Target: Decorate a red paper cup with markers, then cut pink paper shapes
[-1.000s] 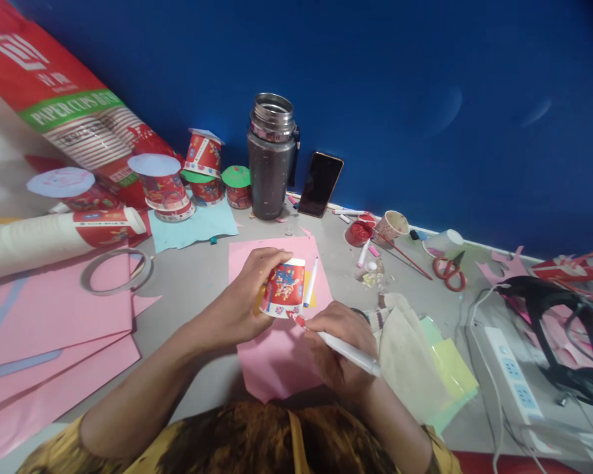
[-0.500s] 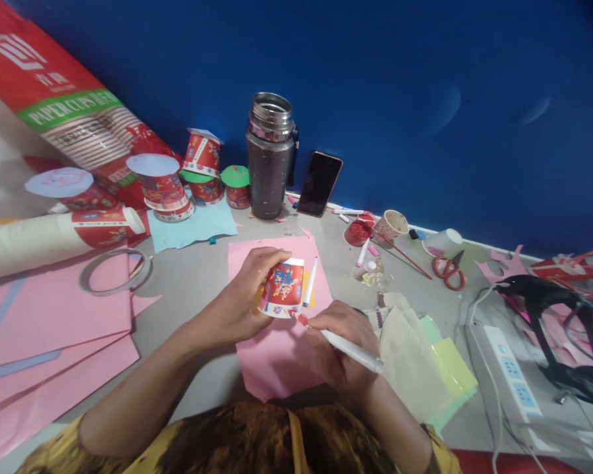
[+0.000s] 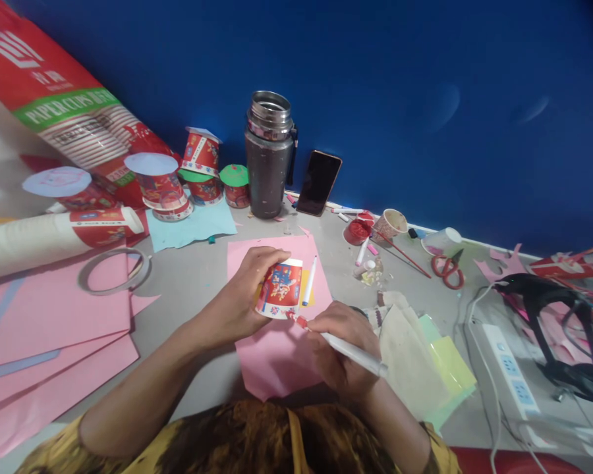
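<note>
My left hand [image 3: 250, 289] is wrapped round a red printed paper cup [image 3: 282, 289] with a white band along its lower edge. Between the fingers of my right hand [image 3: 344, 345] is a white marker pen [image 3: 354, 354] with a red tip end. That tip meets or nearly meets the cup's lower white band. Under both hands lies a pink paper sheet [image 3: 271, 368]. A second white marker with a blue end [image 3: 309, 282] rests on it, beside a small yellow paper piece [image 3: 308, 296] partly behind the cup.
A dark steel flask [image 3: 268, 168] and a phone [image 3: 319, 183] stand by the blue wall. Left are decorated cups [image 3: 153, 181], a tape roll [image 3: 86, 273] and stacked pink paper [image 3: 54, 322]. Right are red scissors [image 3: 447, 270], a cloth [image 3: 410, 355] and a power strip [image 3: 511, 368].
The cup has shifted very slightly left in my left hand. The marker's tip has moved a little along with it, staying at the lower band.
</note>
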Action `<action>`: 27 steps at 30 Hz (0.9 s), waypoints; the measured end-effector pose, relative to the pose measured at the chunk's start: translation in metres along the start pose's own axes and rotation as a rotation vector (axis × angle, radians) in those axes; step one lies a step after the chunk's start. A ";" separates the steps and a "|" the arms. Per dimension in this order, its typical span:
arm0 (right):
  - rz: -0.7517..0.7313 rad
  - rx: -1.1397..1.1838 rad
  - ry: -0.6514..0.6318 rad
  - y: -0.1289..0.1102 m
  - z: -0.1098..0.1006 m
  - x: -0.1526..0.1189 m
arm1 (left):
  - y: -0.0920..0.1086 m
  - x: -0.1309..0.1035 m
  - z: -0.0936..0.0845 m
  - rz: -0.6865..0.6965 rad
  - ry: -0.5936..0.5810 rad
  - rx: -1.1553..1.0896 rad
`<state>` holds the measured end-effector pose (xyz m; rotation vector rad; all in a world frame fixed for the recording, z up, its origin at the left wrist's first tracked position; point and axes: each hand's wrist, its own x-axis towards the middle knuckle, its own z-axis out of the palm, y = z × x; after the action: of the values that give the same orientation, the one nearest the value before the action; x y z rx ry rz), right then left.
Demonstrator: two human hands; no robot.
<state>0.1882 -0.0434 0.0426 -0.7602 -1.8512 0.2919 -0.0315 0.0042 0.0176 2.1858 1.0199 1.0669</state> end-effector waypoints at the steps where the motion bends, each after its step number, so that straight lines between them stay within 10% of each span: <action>1: -0.002 0.000 0.000 0.000 0.000 0.000 | 0.000 0.000 0.000 0.002 0.003 0.003; 27: 0.010 -0.001 -0.055 -0.002 -0.003 0.003 | 0.001 0.000 0.001 0.015 0.007 -0.005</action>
<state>0.1900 -0.0433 0.0471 -0.7688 -1.8999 0.3212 -0.0304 0.0034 0.0171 2.1906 1.0048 1.0826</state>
